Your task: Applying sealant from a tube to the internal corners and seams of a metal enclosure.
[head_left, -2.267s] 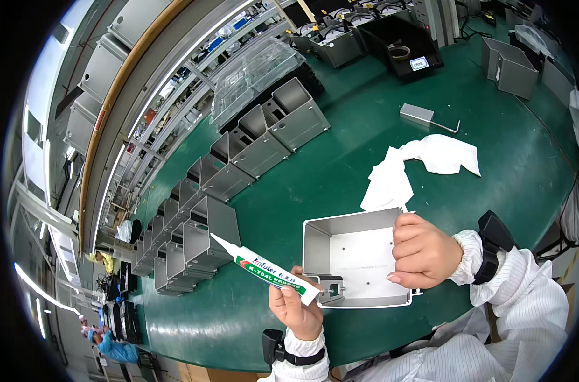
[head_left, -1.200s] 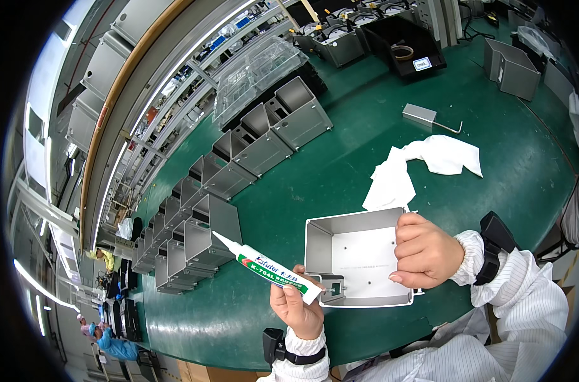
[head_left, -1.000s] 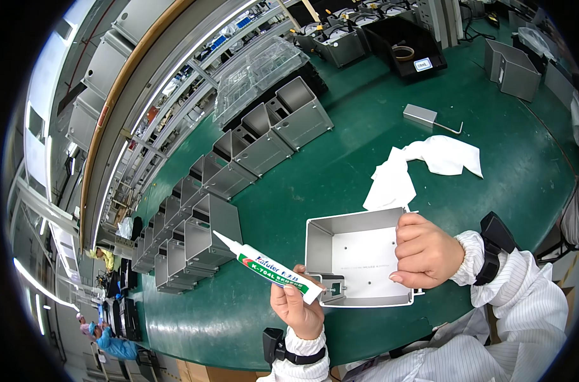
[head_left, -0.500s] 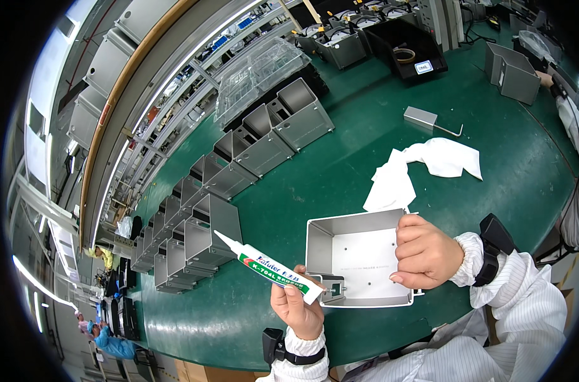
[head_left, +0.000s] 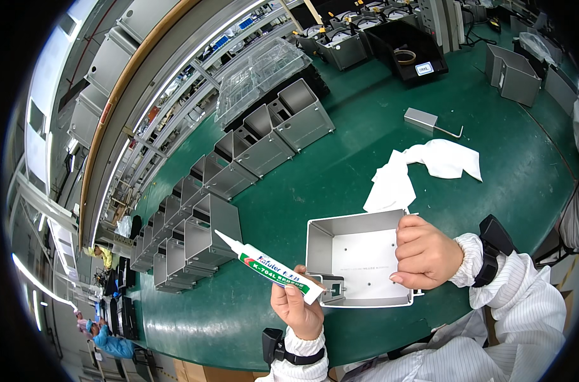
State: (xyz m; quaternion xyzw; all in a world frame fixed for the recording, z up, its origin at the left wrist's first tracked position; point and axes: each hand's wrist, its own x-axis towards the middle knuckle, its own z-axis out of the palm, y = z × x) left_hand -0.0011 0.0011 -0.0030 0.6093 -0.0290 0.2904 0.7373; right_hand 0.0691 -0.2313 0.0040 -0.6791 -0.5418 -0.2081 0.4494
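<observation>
My left hand point(head_left: 297, 304) is closed around a white and green glue tube point(head_left: 272, 270). Its long pointed nozzle slants up to the left, away from the box. An open grey metal box point(head_left: 366, 254) lies right beside that hand, its inside facing up. A small bracket with a green part point(head_left: 331, 288) sits at the box's lower left corner, close to my left fingers. My right hand point(head_left: 427, 252) has its fingers curled over the box's right wall, gripping it. The fingertips inside are partly hidden.
Rows of grey metal boxes point(head_left: 258, 149) stand at the left of the green table point(head_left: 289, 191). White cloths point(head_left: 391, 181), a small grey block point(head_left: 421, 118) and a hex key point(head_left: 452, 130) lie beyond the box. A black bin point(head_left: 404, 57) holds a tape roll.
At the far right, a co-worker's hand has drawn away from the grey case and left view. My hands, the tube and the box have hardly moved.
</observation>
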